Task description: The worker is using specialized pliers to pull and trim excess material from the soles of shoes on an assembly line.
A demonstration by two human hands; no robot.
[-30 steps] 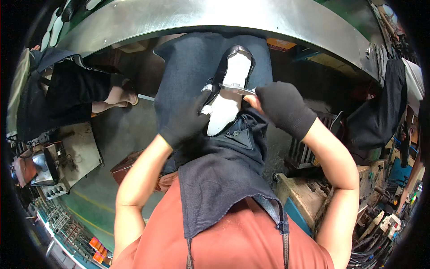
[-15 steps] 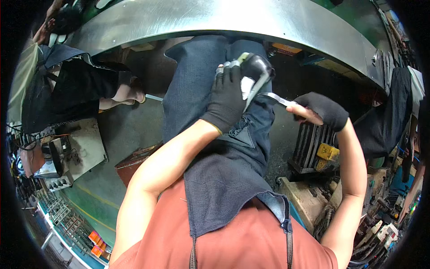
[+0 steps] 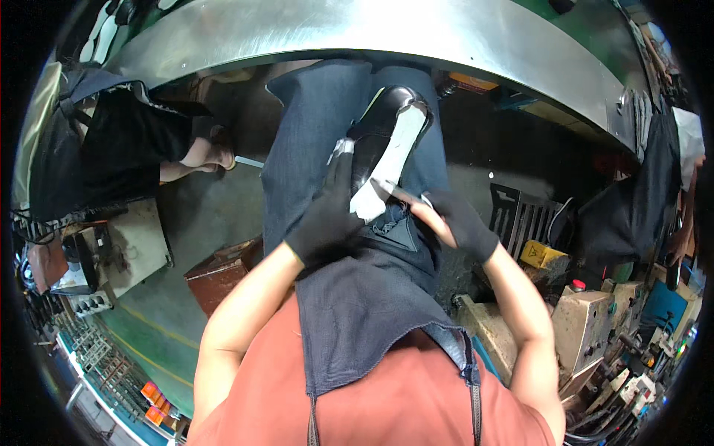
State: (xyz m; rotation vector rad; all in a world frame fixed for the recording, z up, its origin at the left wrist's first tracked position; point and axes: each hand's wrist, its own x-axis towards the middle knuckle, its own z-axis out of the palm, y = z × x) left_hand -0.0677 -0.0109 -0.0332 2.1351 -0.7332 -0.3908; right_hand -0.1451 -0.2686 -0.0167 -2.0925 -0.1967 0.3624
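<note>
A black shoe (image 3: pixel 396 99) lies sole-up over my lap, its toe pointing away from me. A pale whitish sole (image 3: pixel 405 135) runs along it toward the heel end. My left hand (image 3: pixel 327 215), in a black glove with the fingertips bare or taped, is closed around the shoe's left side near the heel. In my right hand (image 3: pixel 462 221), also black-gloved, is a flat metal blade-like tool (image 3: pixel 404 195). Its tip touches or hovers just over the sole near the heel; I cannot tell which. The fingers holding it are closed.
A curved metal worktop edge (image 3: pixel 245 36) spans the far side. To the left sits another person in a dark apron (image 3: pixel 104 160). A brown box (image 3: pixel 223 271) is on the floor by my left arm. A yellow block (image 3: pixel 544 255) and a machine with a red button (image 3: pixel 584 320) stand at right.
The shoe has turned so its sole faces up, and its heel end is nearer me. My right hand has moved left and nearer, bringing the tool to the sole. My left hand has shifted nearer.
</note>
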